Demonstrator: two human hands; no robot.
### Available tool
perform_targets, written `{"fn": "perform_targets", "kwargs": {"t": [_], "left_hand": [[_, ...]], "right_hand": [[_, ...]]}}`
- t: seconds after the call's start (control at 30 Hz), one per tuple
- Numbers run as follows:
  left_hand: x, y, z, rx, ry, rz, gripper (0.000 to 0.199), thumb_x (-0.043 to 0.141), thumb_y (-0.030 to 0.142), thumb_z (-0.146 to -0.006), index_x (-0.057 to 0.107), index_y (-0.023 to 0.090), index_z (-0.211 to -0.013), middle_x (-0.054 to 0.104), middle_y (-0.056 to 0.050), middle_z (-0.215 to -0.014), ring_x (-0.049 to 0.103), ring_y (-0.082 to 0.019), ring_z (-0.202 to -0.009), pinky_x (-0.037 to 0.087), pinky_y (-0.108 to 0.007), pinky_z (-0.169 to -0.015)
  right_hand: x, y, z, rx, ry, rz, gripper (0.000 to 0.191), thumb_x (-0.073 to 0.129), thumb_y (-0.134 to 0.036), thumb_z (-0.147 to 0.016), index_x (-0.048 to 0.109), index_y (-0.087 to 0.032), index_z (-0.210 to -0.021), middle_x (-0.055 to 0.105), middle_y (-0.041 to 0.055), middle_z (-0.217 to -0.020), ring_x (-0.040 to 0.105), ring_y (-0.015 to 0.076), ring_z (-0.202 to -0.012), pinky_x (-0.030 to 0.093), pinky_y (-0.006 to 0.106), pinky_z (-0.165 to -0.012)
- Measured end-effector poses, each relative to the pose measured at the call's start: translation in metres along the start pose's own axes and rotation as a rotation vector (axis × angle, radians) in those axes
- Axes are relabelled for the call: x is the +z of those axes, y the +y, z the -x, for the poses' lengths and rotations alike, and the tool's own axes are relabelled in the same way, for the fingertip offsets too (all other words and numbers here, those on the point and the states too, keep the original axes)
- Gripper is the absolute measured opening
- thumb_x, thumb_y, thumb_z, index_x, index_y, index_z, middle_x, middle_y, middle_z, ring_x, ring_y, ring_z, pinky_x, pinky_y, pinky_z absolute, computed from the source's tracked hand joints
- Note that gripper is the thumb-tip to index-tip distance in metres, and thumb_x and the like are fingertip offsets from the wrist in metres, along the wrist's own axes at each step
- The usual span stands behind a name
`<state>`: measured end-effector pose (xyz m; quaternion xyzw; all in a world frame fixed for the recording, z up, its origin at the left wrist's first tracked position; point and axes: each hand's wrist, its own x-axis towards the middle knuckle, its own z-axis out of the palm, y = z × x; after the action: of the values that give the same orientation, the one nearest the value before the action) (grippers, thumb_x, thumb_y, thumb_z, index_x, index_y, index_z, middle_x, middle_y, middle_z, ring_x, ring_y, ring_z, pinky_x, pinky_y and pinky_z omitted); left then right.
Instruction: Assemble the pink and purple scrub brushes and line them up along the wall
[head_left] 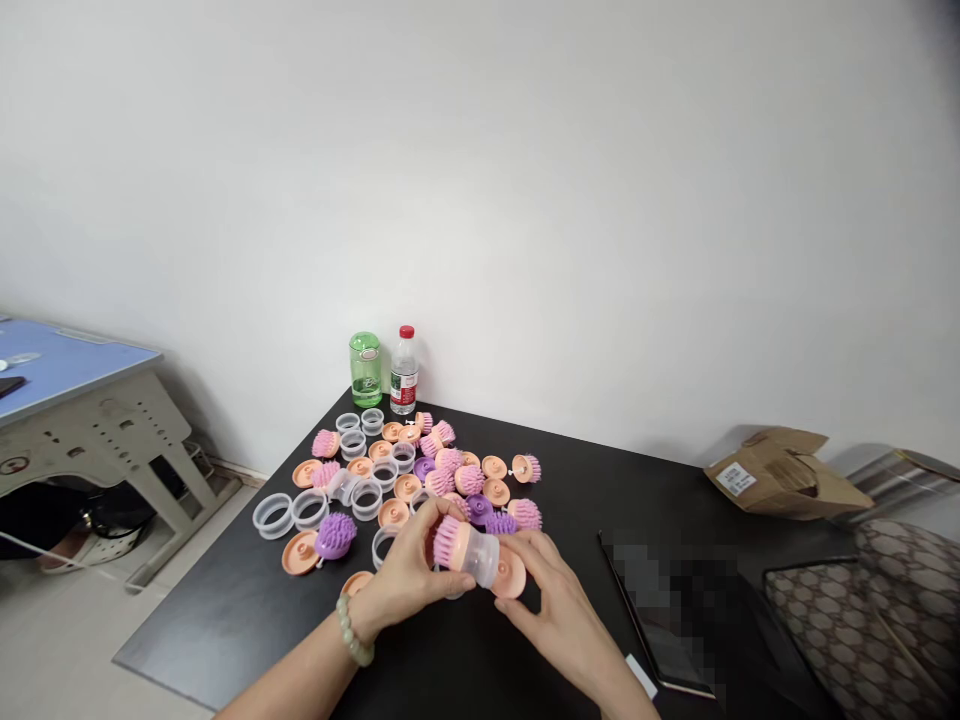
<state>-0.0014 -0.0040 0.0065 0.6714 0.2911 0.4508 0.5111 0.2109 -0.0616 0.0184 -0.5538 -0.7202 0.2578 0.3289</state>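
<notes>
My left hand (411, 565), with a bead bracelet at the wrist, is closed round a brush head (452, 544) with pink bristles. A clear plastic ring (482, 558) sits against the brush head's base. My right hand (553, 592) pinches a peach round cap (510, 573) by its edge, at the other end of the ring. Whether the cap and ring are joined, I cannot tell. Beyond my hands lie several loose parts: clear rings (367, 499), peach caps (301, 551), pink brush heads (469, 481) and a purple brush head (336, 536).
A green bottle (366, 370) and a red-capped water bottle (403, 372) stand by the wall. On the right of the black table (225, 625) are a dark tablet (660, 620), a brown paper bag (780, 480) and a patterned bag (892, 600). A blue-topped desk (75, 365) is left.
</notes>
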Motion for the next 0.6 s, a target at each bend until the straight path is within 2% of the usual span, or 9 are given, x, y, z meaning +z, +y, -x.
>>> {"fn": "perform_targets", "kwargs": {"t": [0.13, 0.27, 0.37, 0.47, 0.6], "left_hand": [[0.001, 0.003, 0.002, 0.014, -0.021, -0.157, 0.060, 0.079, 0.061, -0.070, 0.056, 0.020, -0.107, 0.057, -0.006, -0.106, 0.054, -0.026, -0.097, 0.042, -0.036, -0.088], [0.001, 0.005, 0.003, -0.002, -0.034, -0.185, 0.061, 0.077, 0.065, -0.071, 0.056, 0.020, -0.108, 0.057, -0.006, -0.107, 0.054, -0.026, -0.098, 0.043, -0.037, -0.088], [0.001, 0.006, 0.002, 0.000, -0.033, -0.188, 0.061, 0.077, 0.065, -0.071, 0.056, 0.021, -0.108, 0.057, -0.006, -0.107, 0.055, -0.026, -0.098, 0.043, -0.037, -0.088], [0.001, 0.006, 0.002, 0.008, -0.026, -0.195, 0.061, 0.077, 0.065, -0.071, 0.056, 0.021, -0.107, 0.057, -0.006, -0.106, 0.054, -0.026, -0.098, 0.043, -0.037, -0.087], [0.001, 0.005, 0.002, 0.019, -0.020, -0.205, 0.060, 0.078, 0.064, -0.070, 0.055, 0.020, -0.104, 0.055, -0.004, -0.101, 0.053, -0.024, -0.092, 0.042, -0.034, -0.082]], "right_hand": [[0.005, -0.003, -0.001, -0.003, 0.052, -0.051, 0.046, 0.062, -0.015, -0.078, 0.060, -0.029, -0.122, 0.062, 0.0056, -0.114, 0.063, 0.0254, -0.109, 0.052, 0.039, -0.096], [0.006, -0.004, -0.001, -0.012, 0.070, -0.106, 0.033, 0.069, -0.021, -0.080, 0.062, -0.026, -0.112, 0.063, 0.0054, -0.109, 0.064, 0.0250, -0.102, 0.053, 0.037, -0.089], [0.008, -0.002, -0.001, -0.025, 0.073, -0.185, 0.034, 0.075, -0.027, -0.078, 0.064, -0.026, -0.111, 0.063, 0.0057, -0.112, 0.064, 0.0247, -0.102, 0.055, 0.034, -0.085], [0.011, 0.002, -0.001, 0.002, 0.090, -0.236, 0.041, 0.078, -0.019, -0.074, 0.065, -0.028, -0.113, 0.067, 0.0037, -0.115, 0.065, 0.0234, -0.102, 0.055, 0.032, -0.086], [0.013, 0.004, 0.000, 0.040, 0.131, -0.289, 0.050, 0.080, -0.009, -0.068, 0.065, -0.028, -0.112, 0.072, 0.0002, -0.104, 0.069, 0.0216, -0.095, 0.056, 0.031, -0.087]]}}
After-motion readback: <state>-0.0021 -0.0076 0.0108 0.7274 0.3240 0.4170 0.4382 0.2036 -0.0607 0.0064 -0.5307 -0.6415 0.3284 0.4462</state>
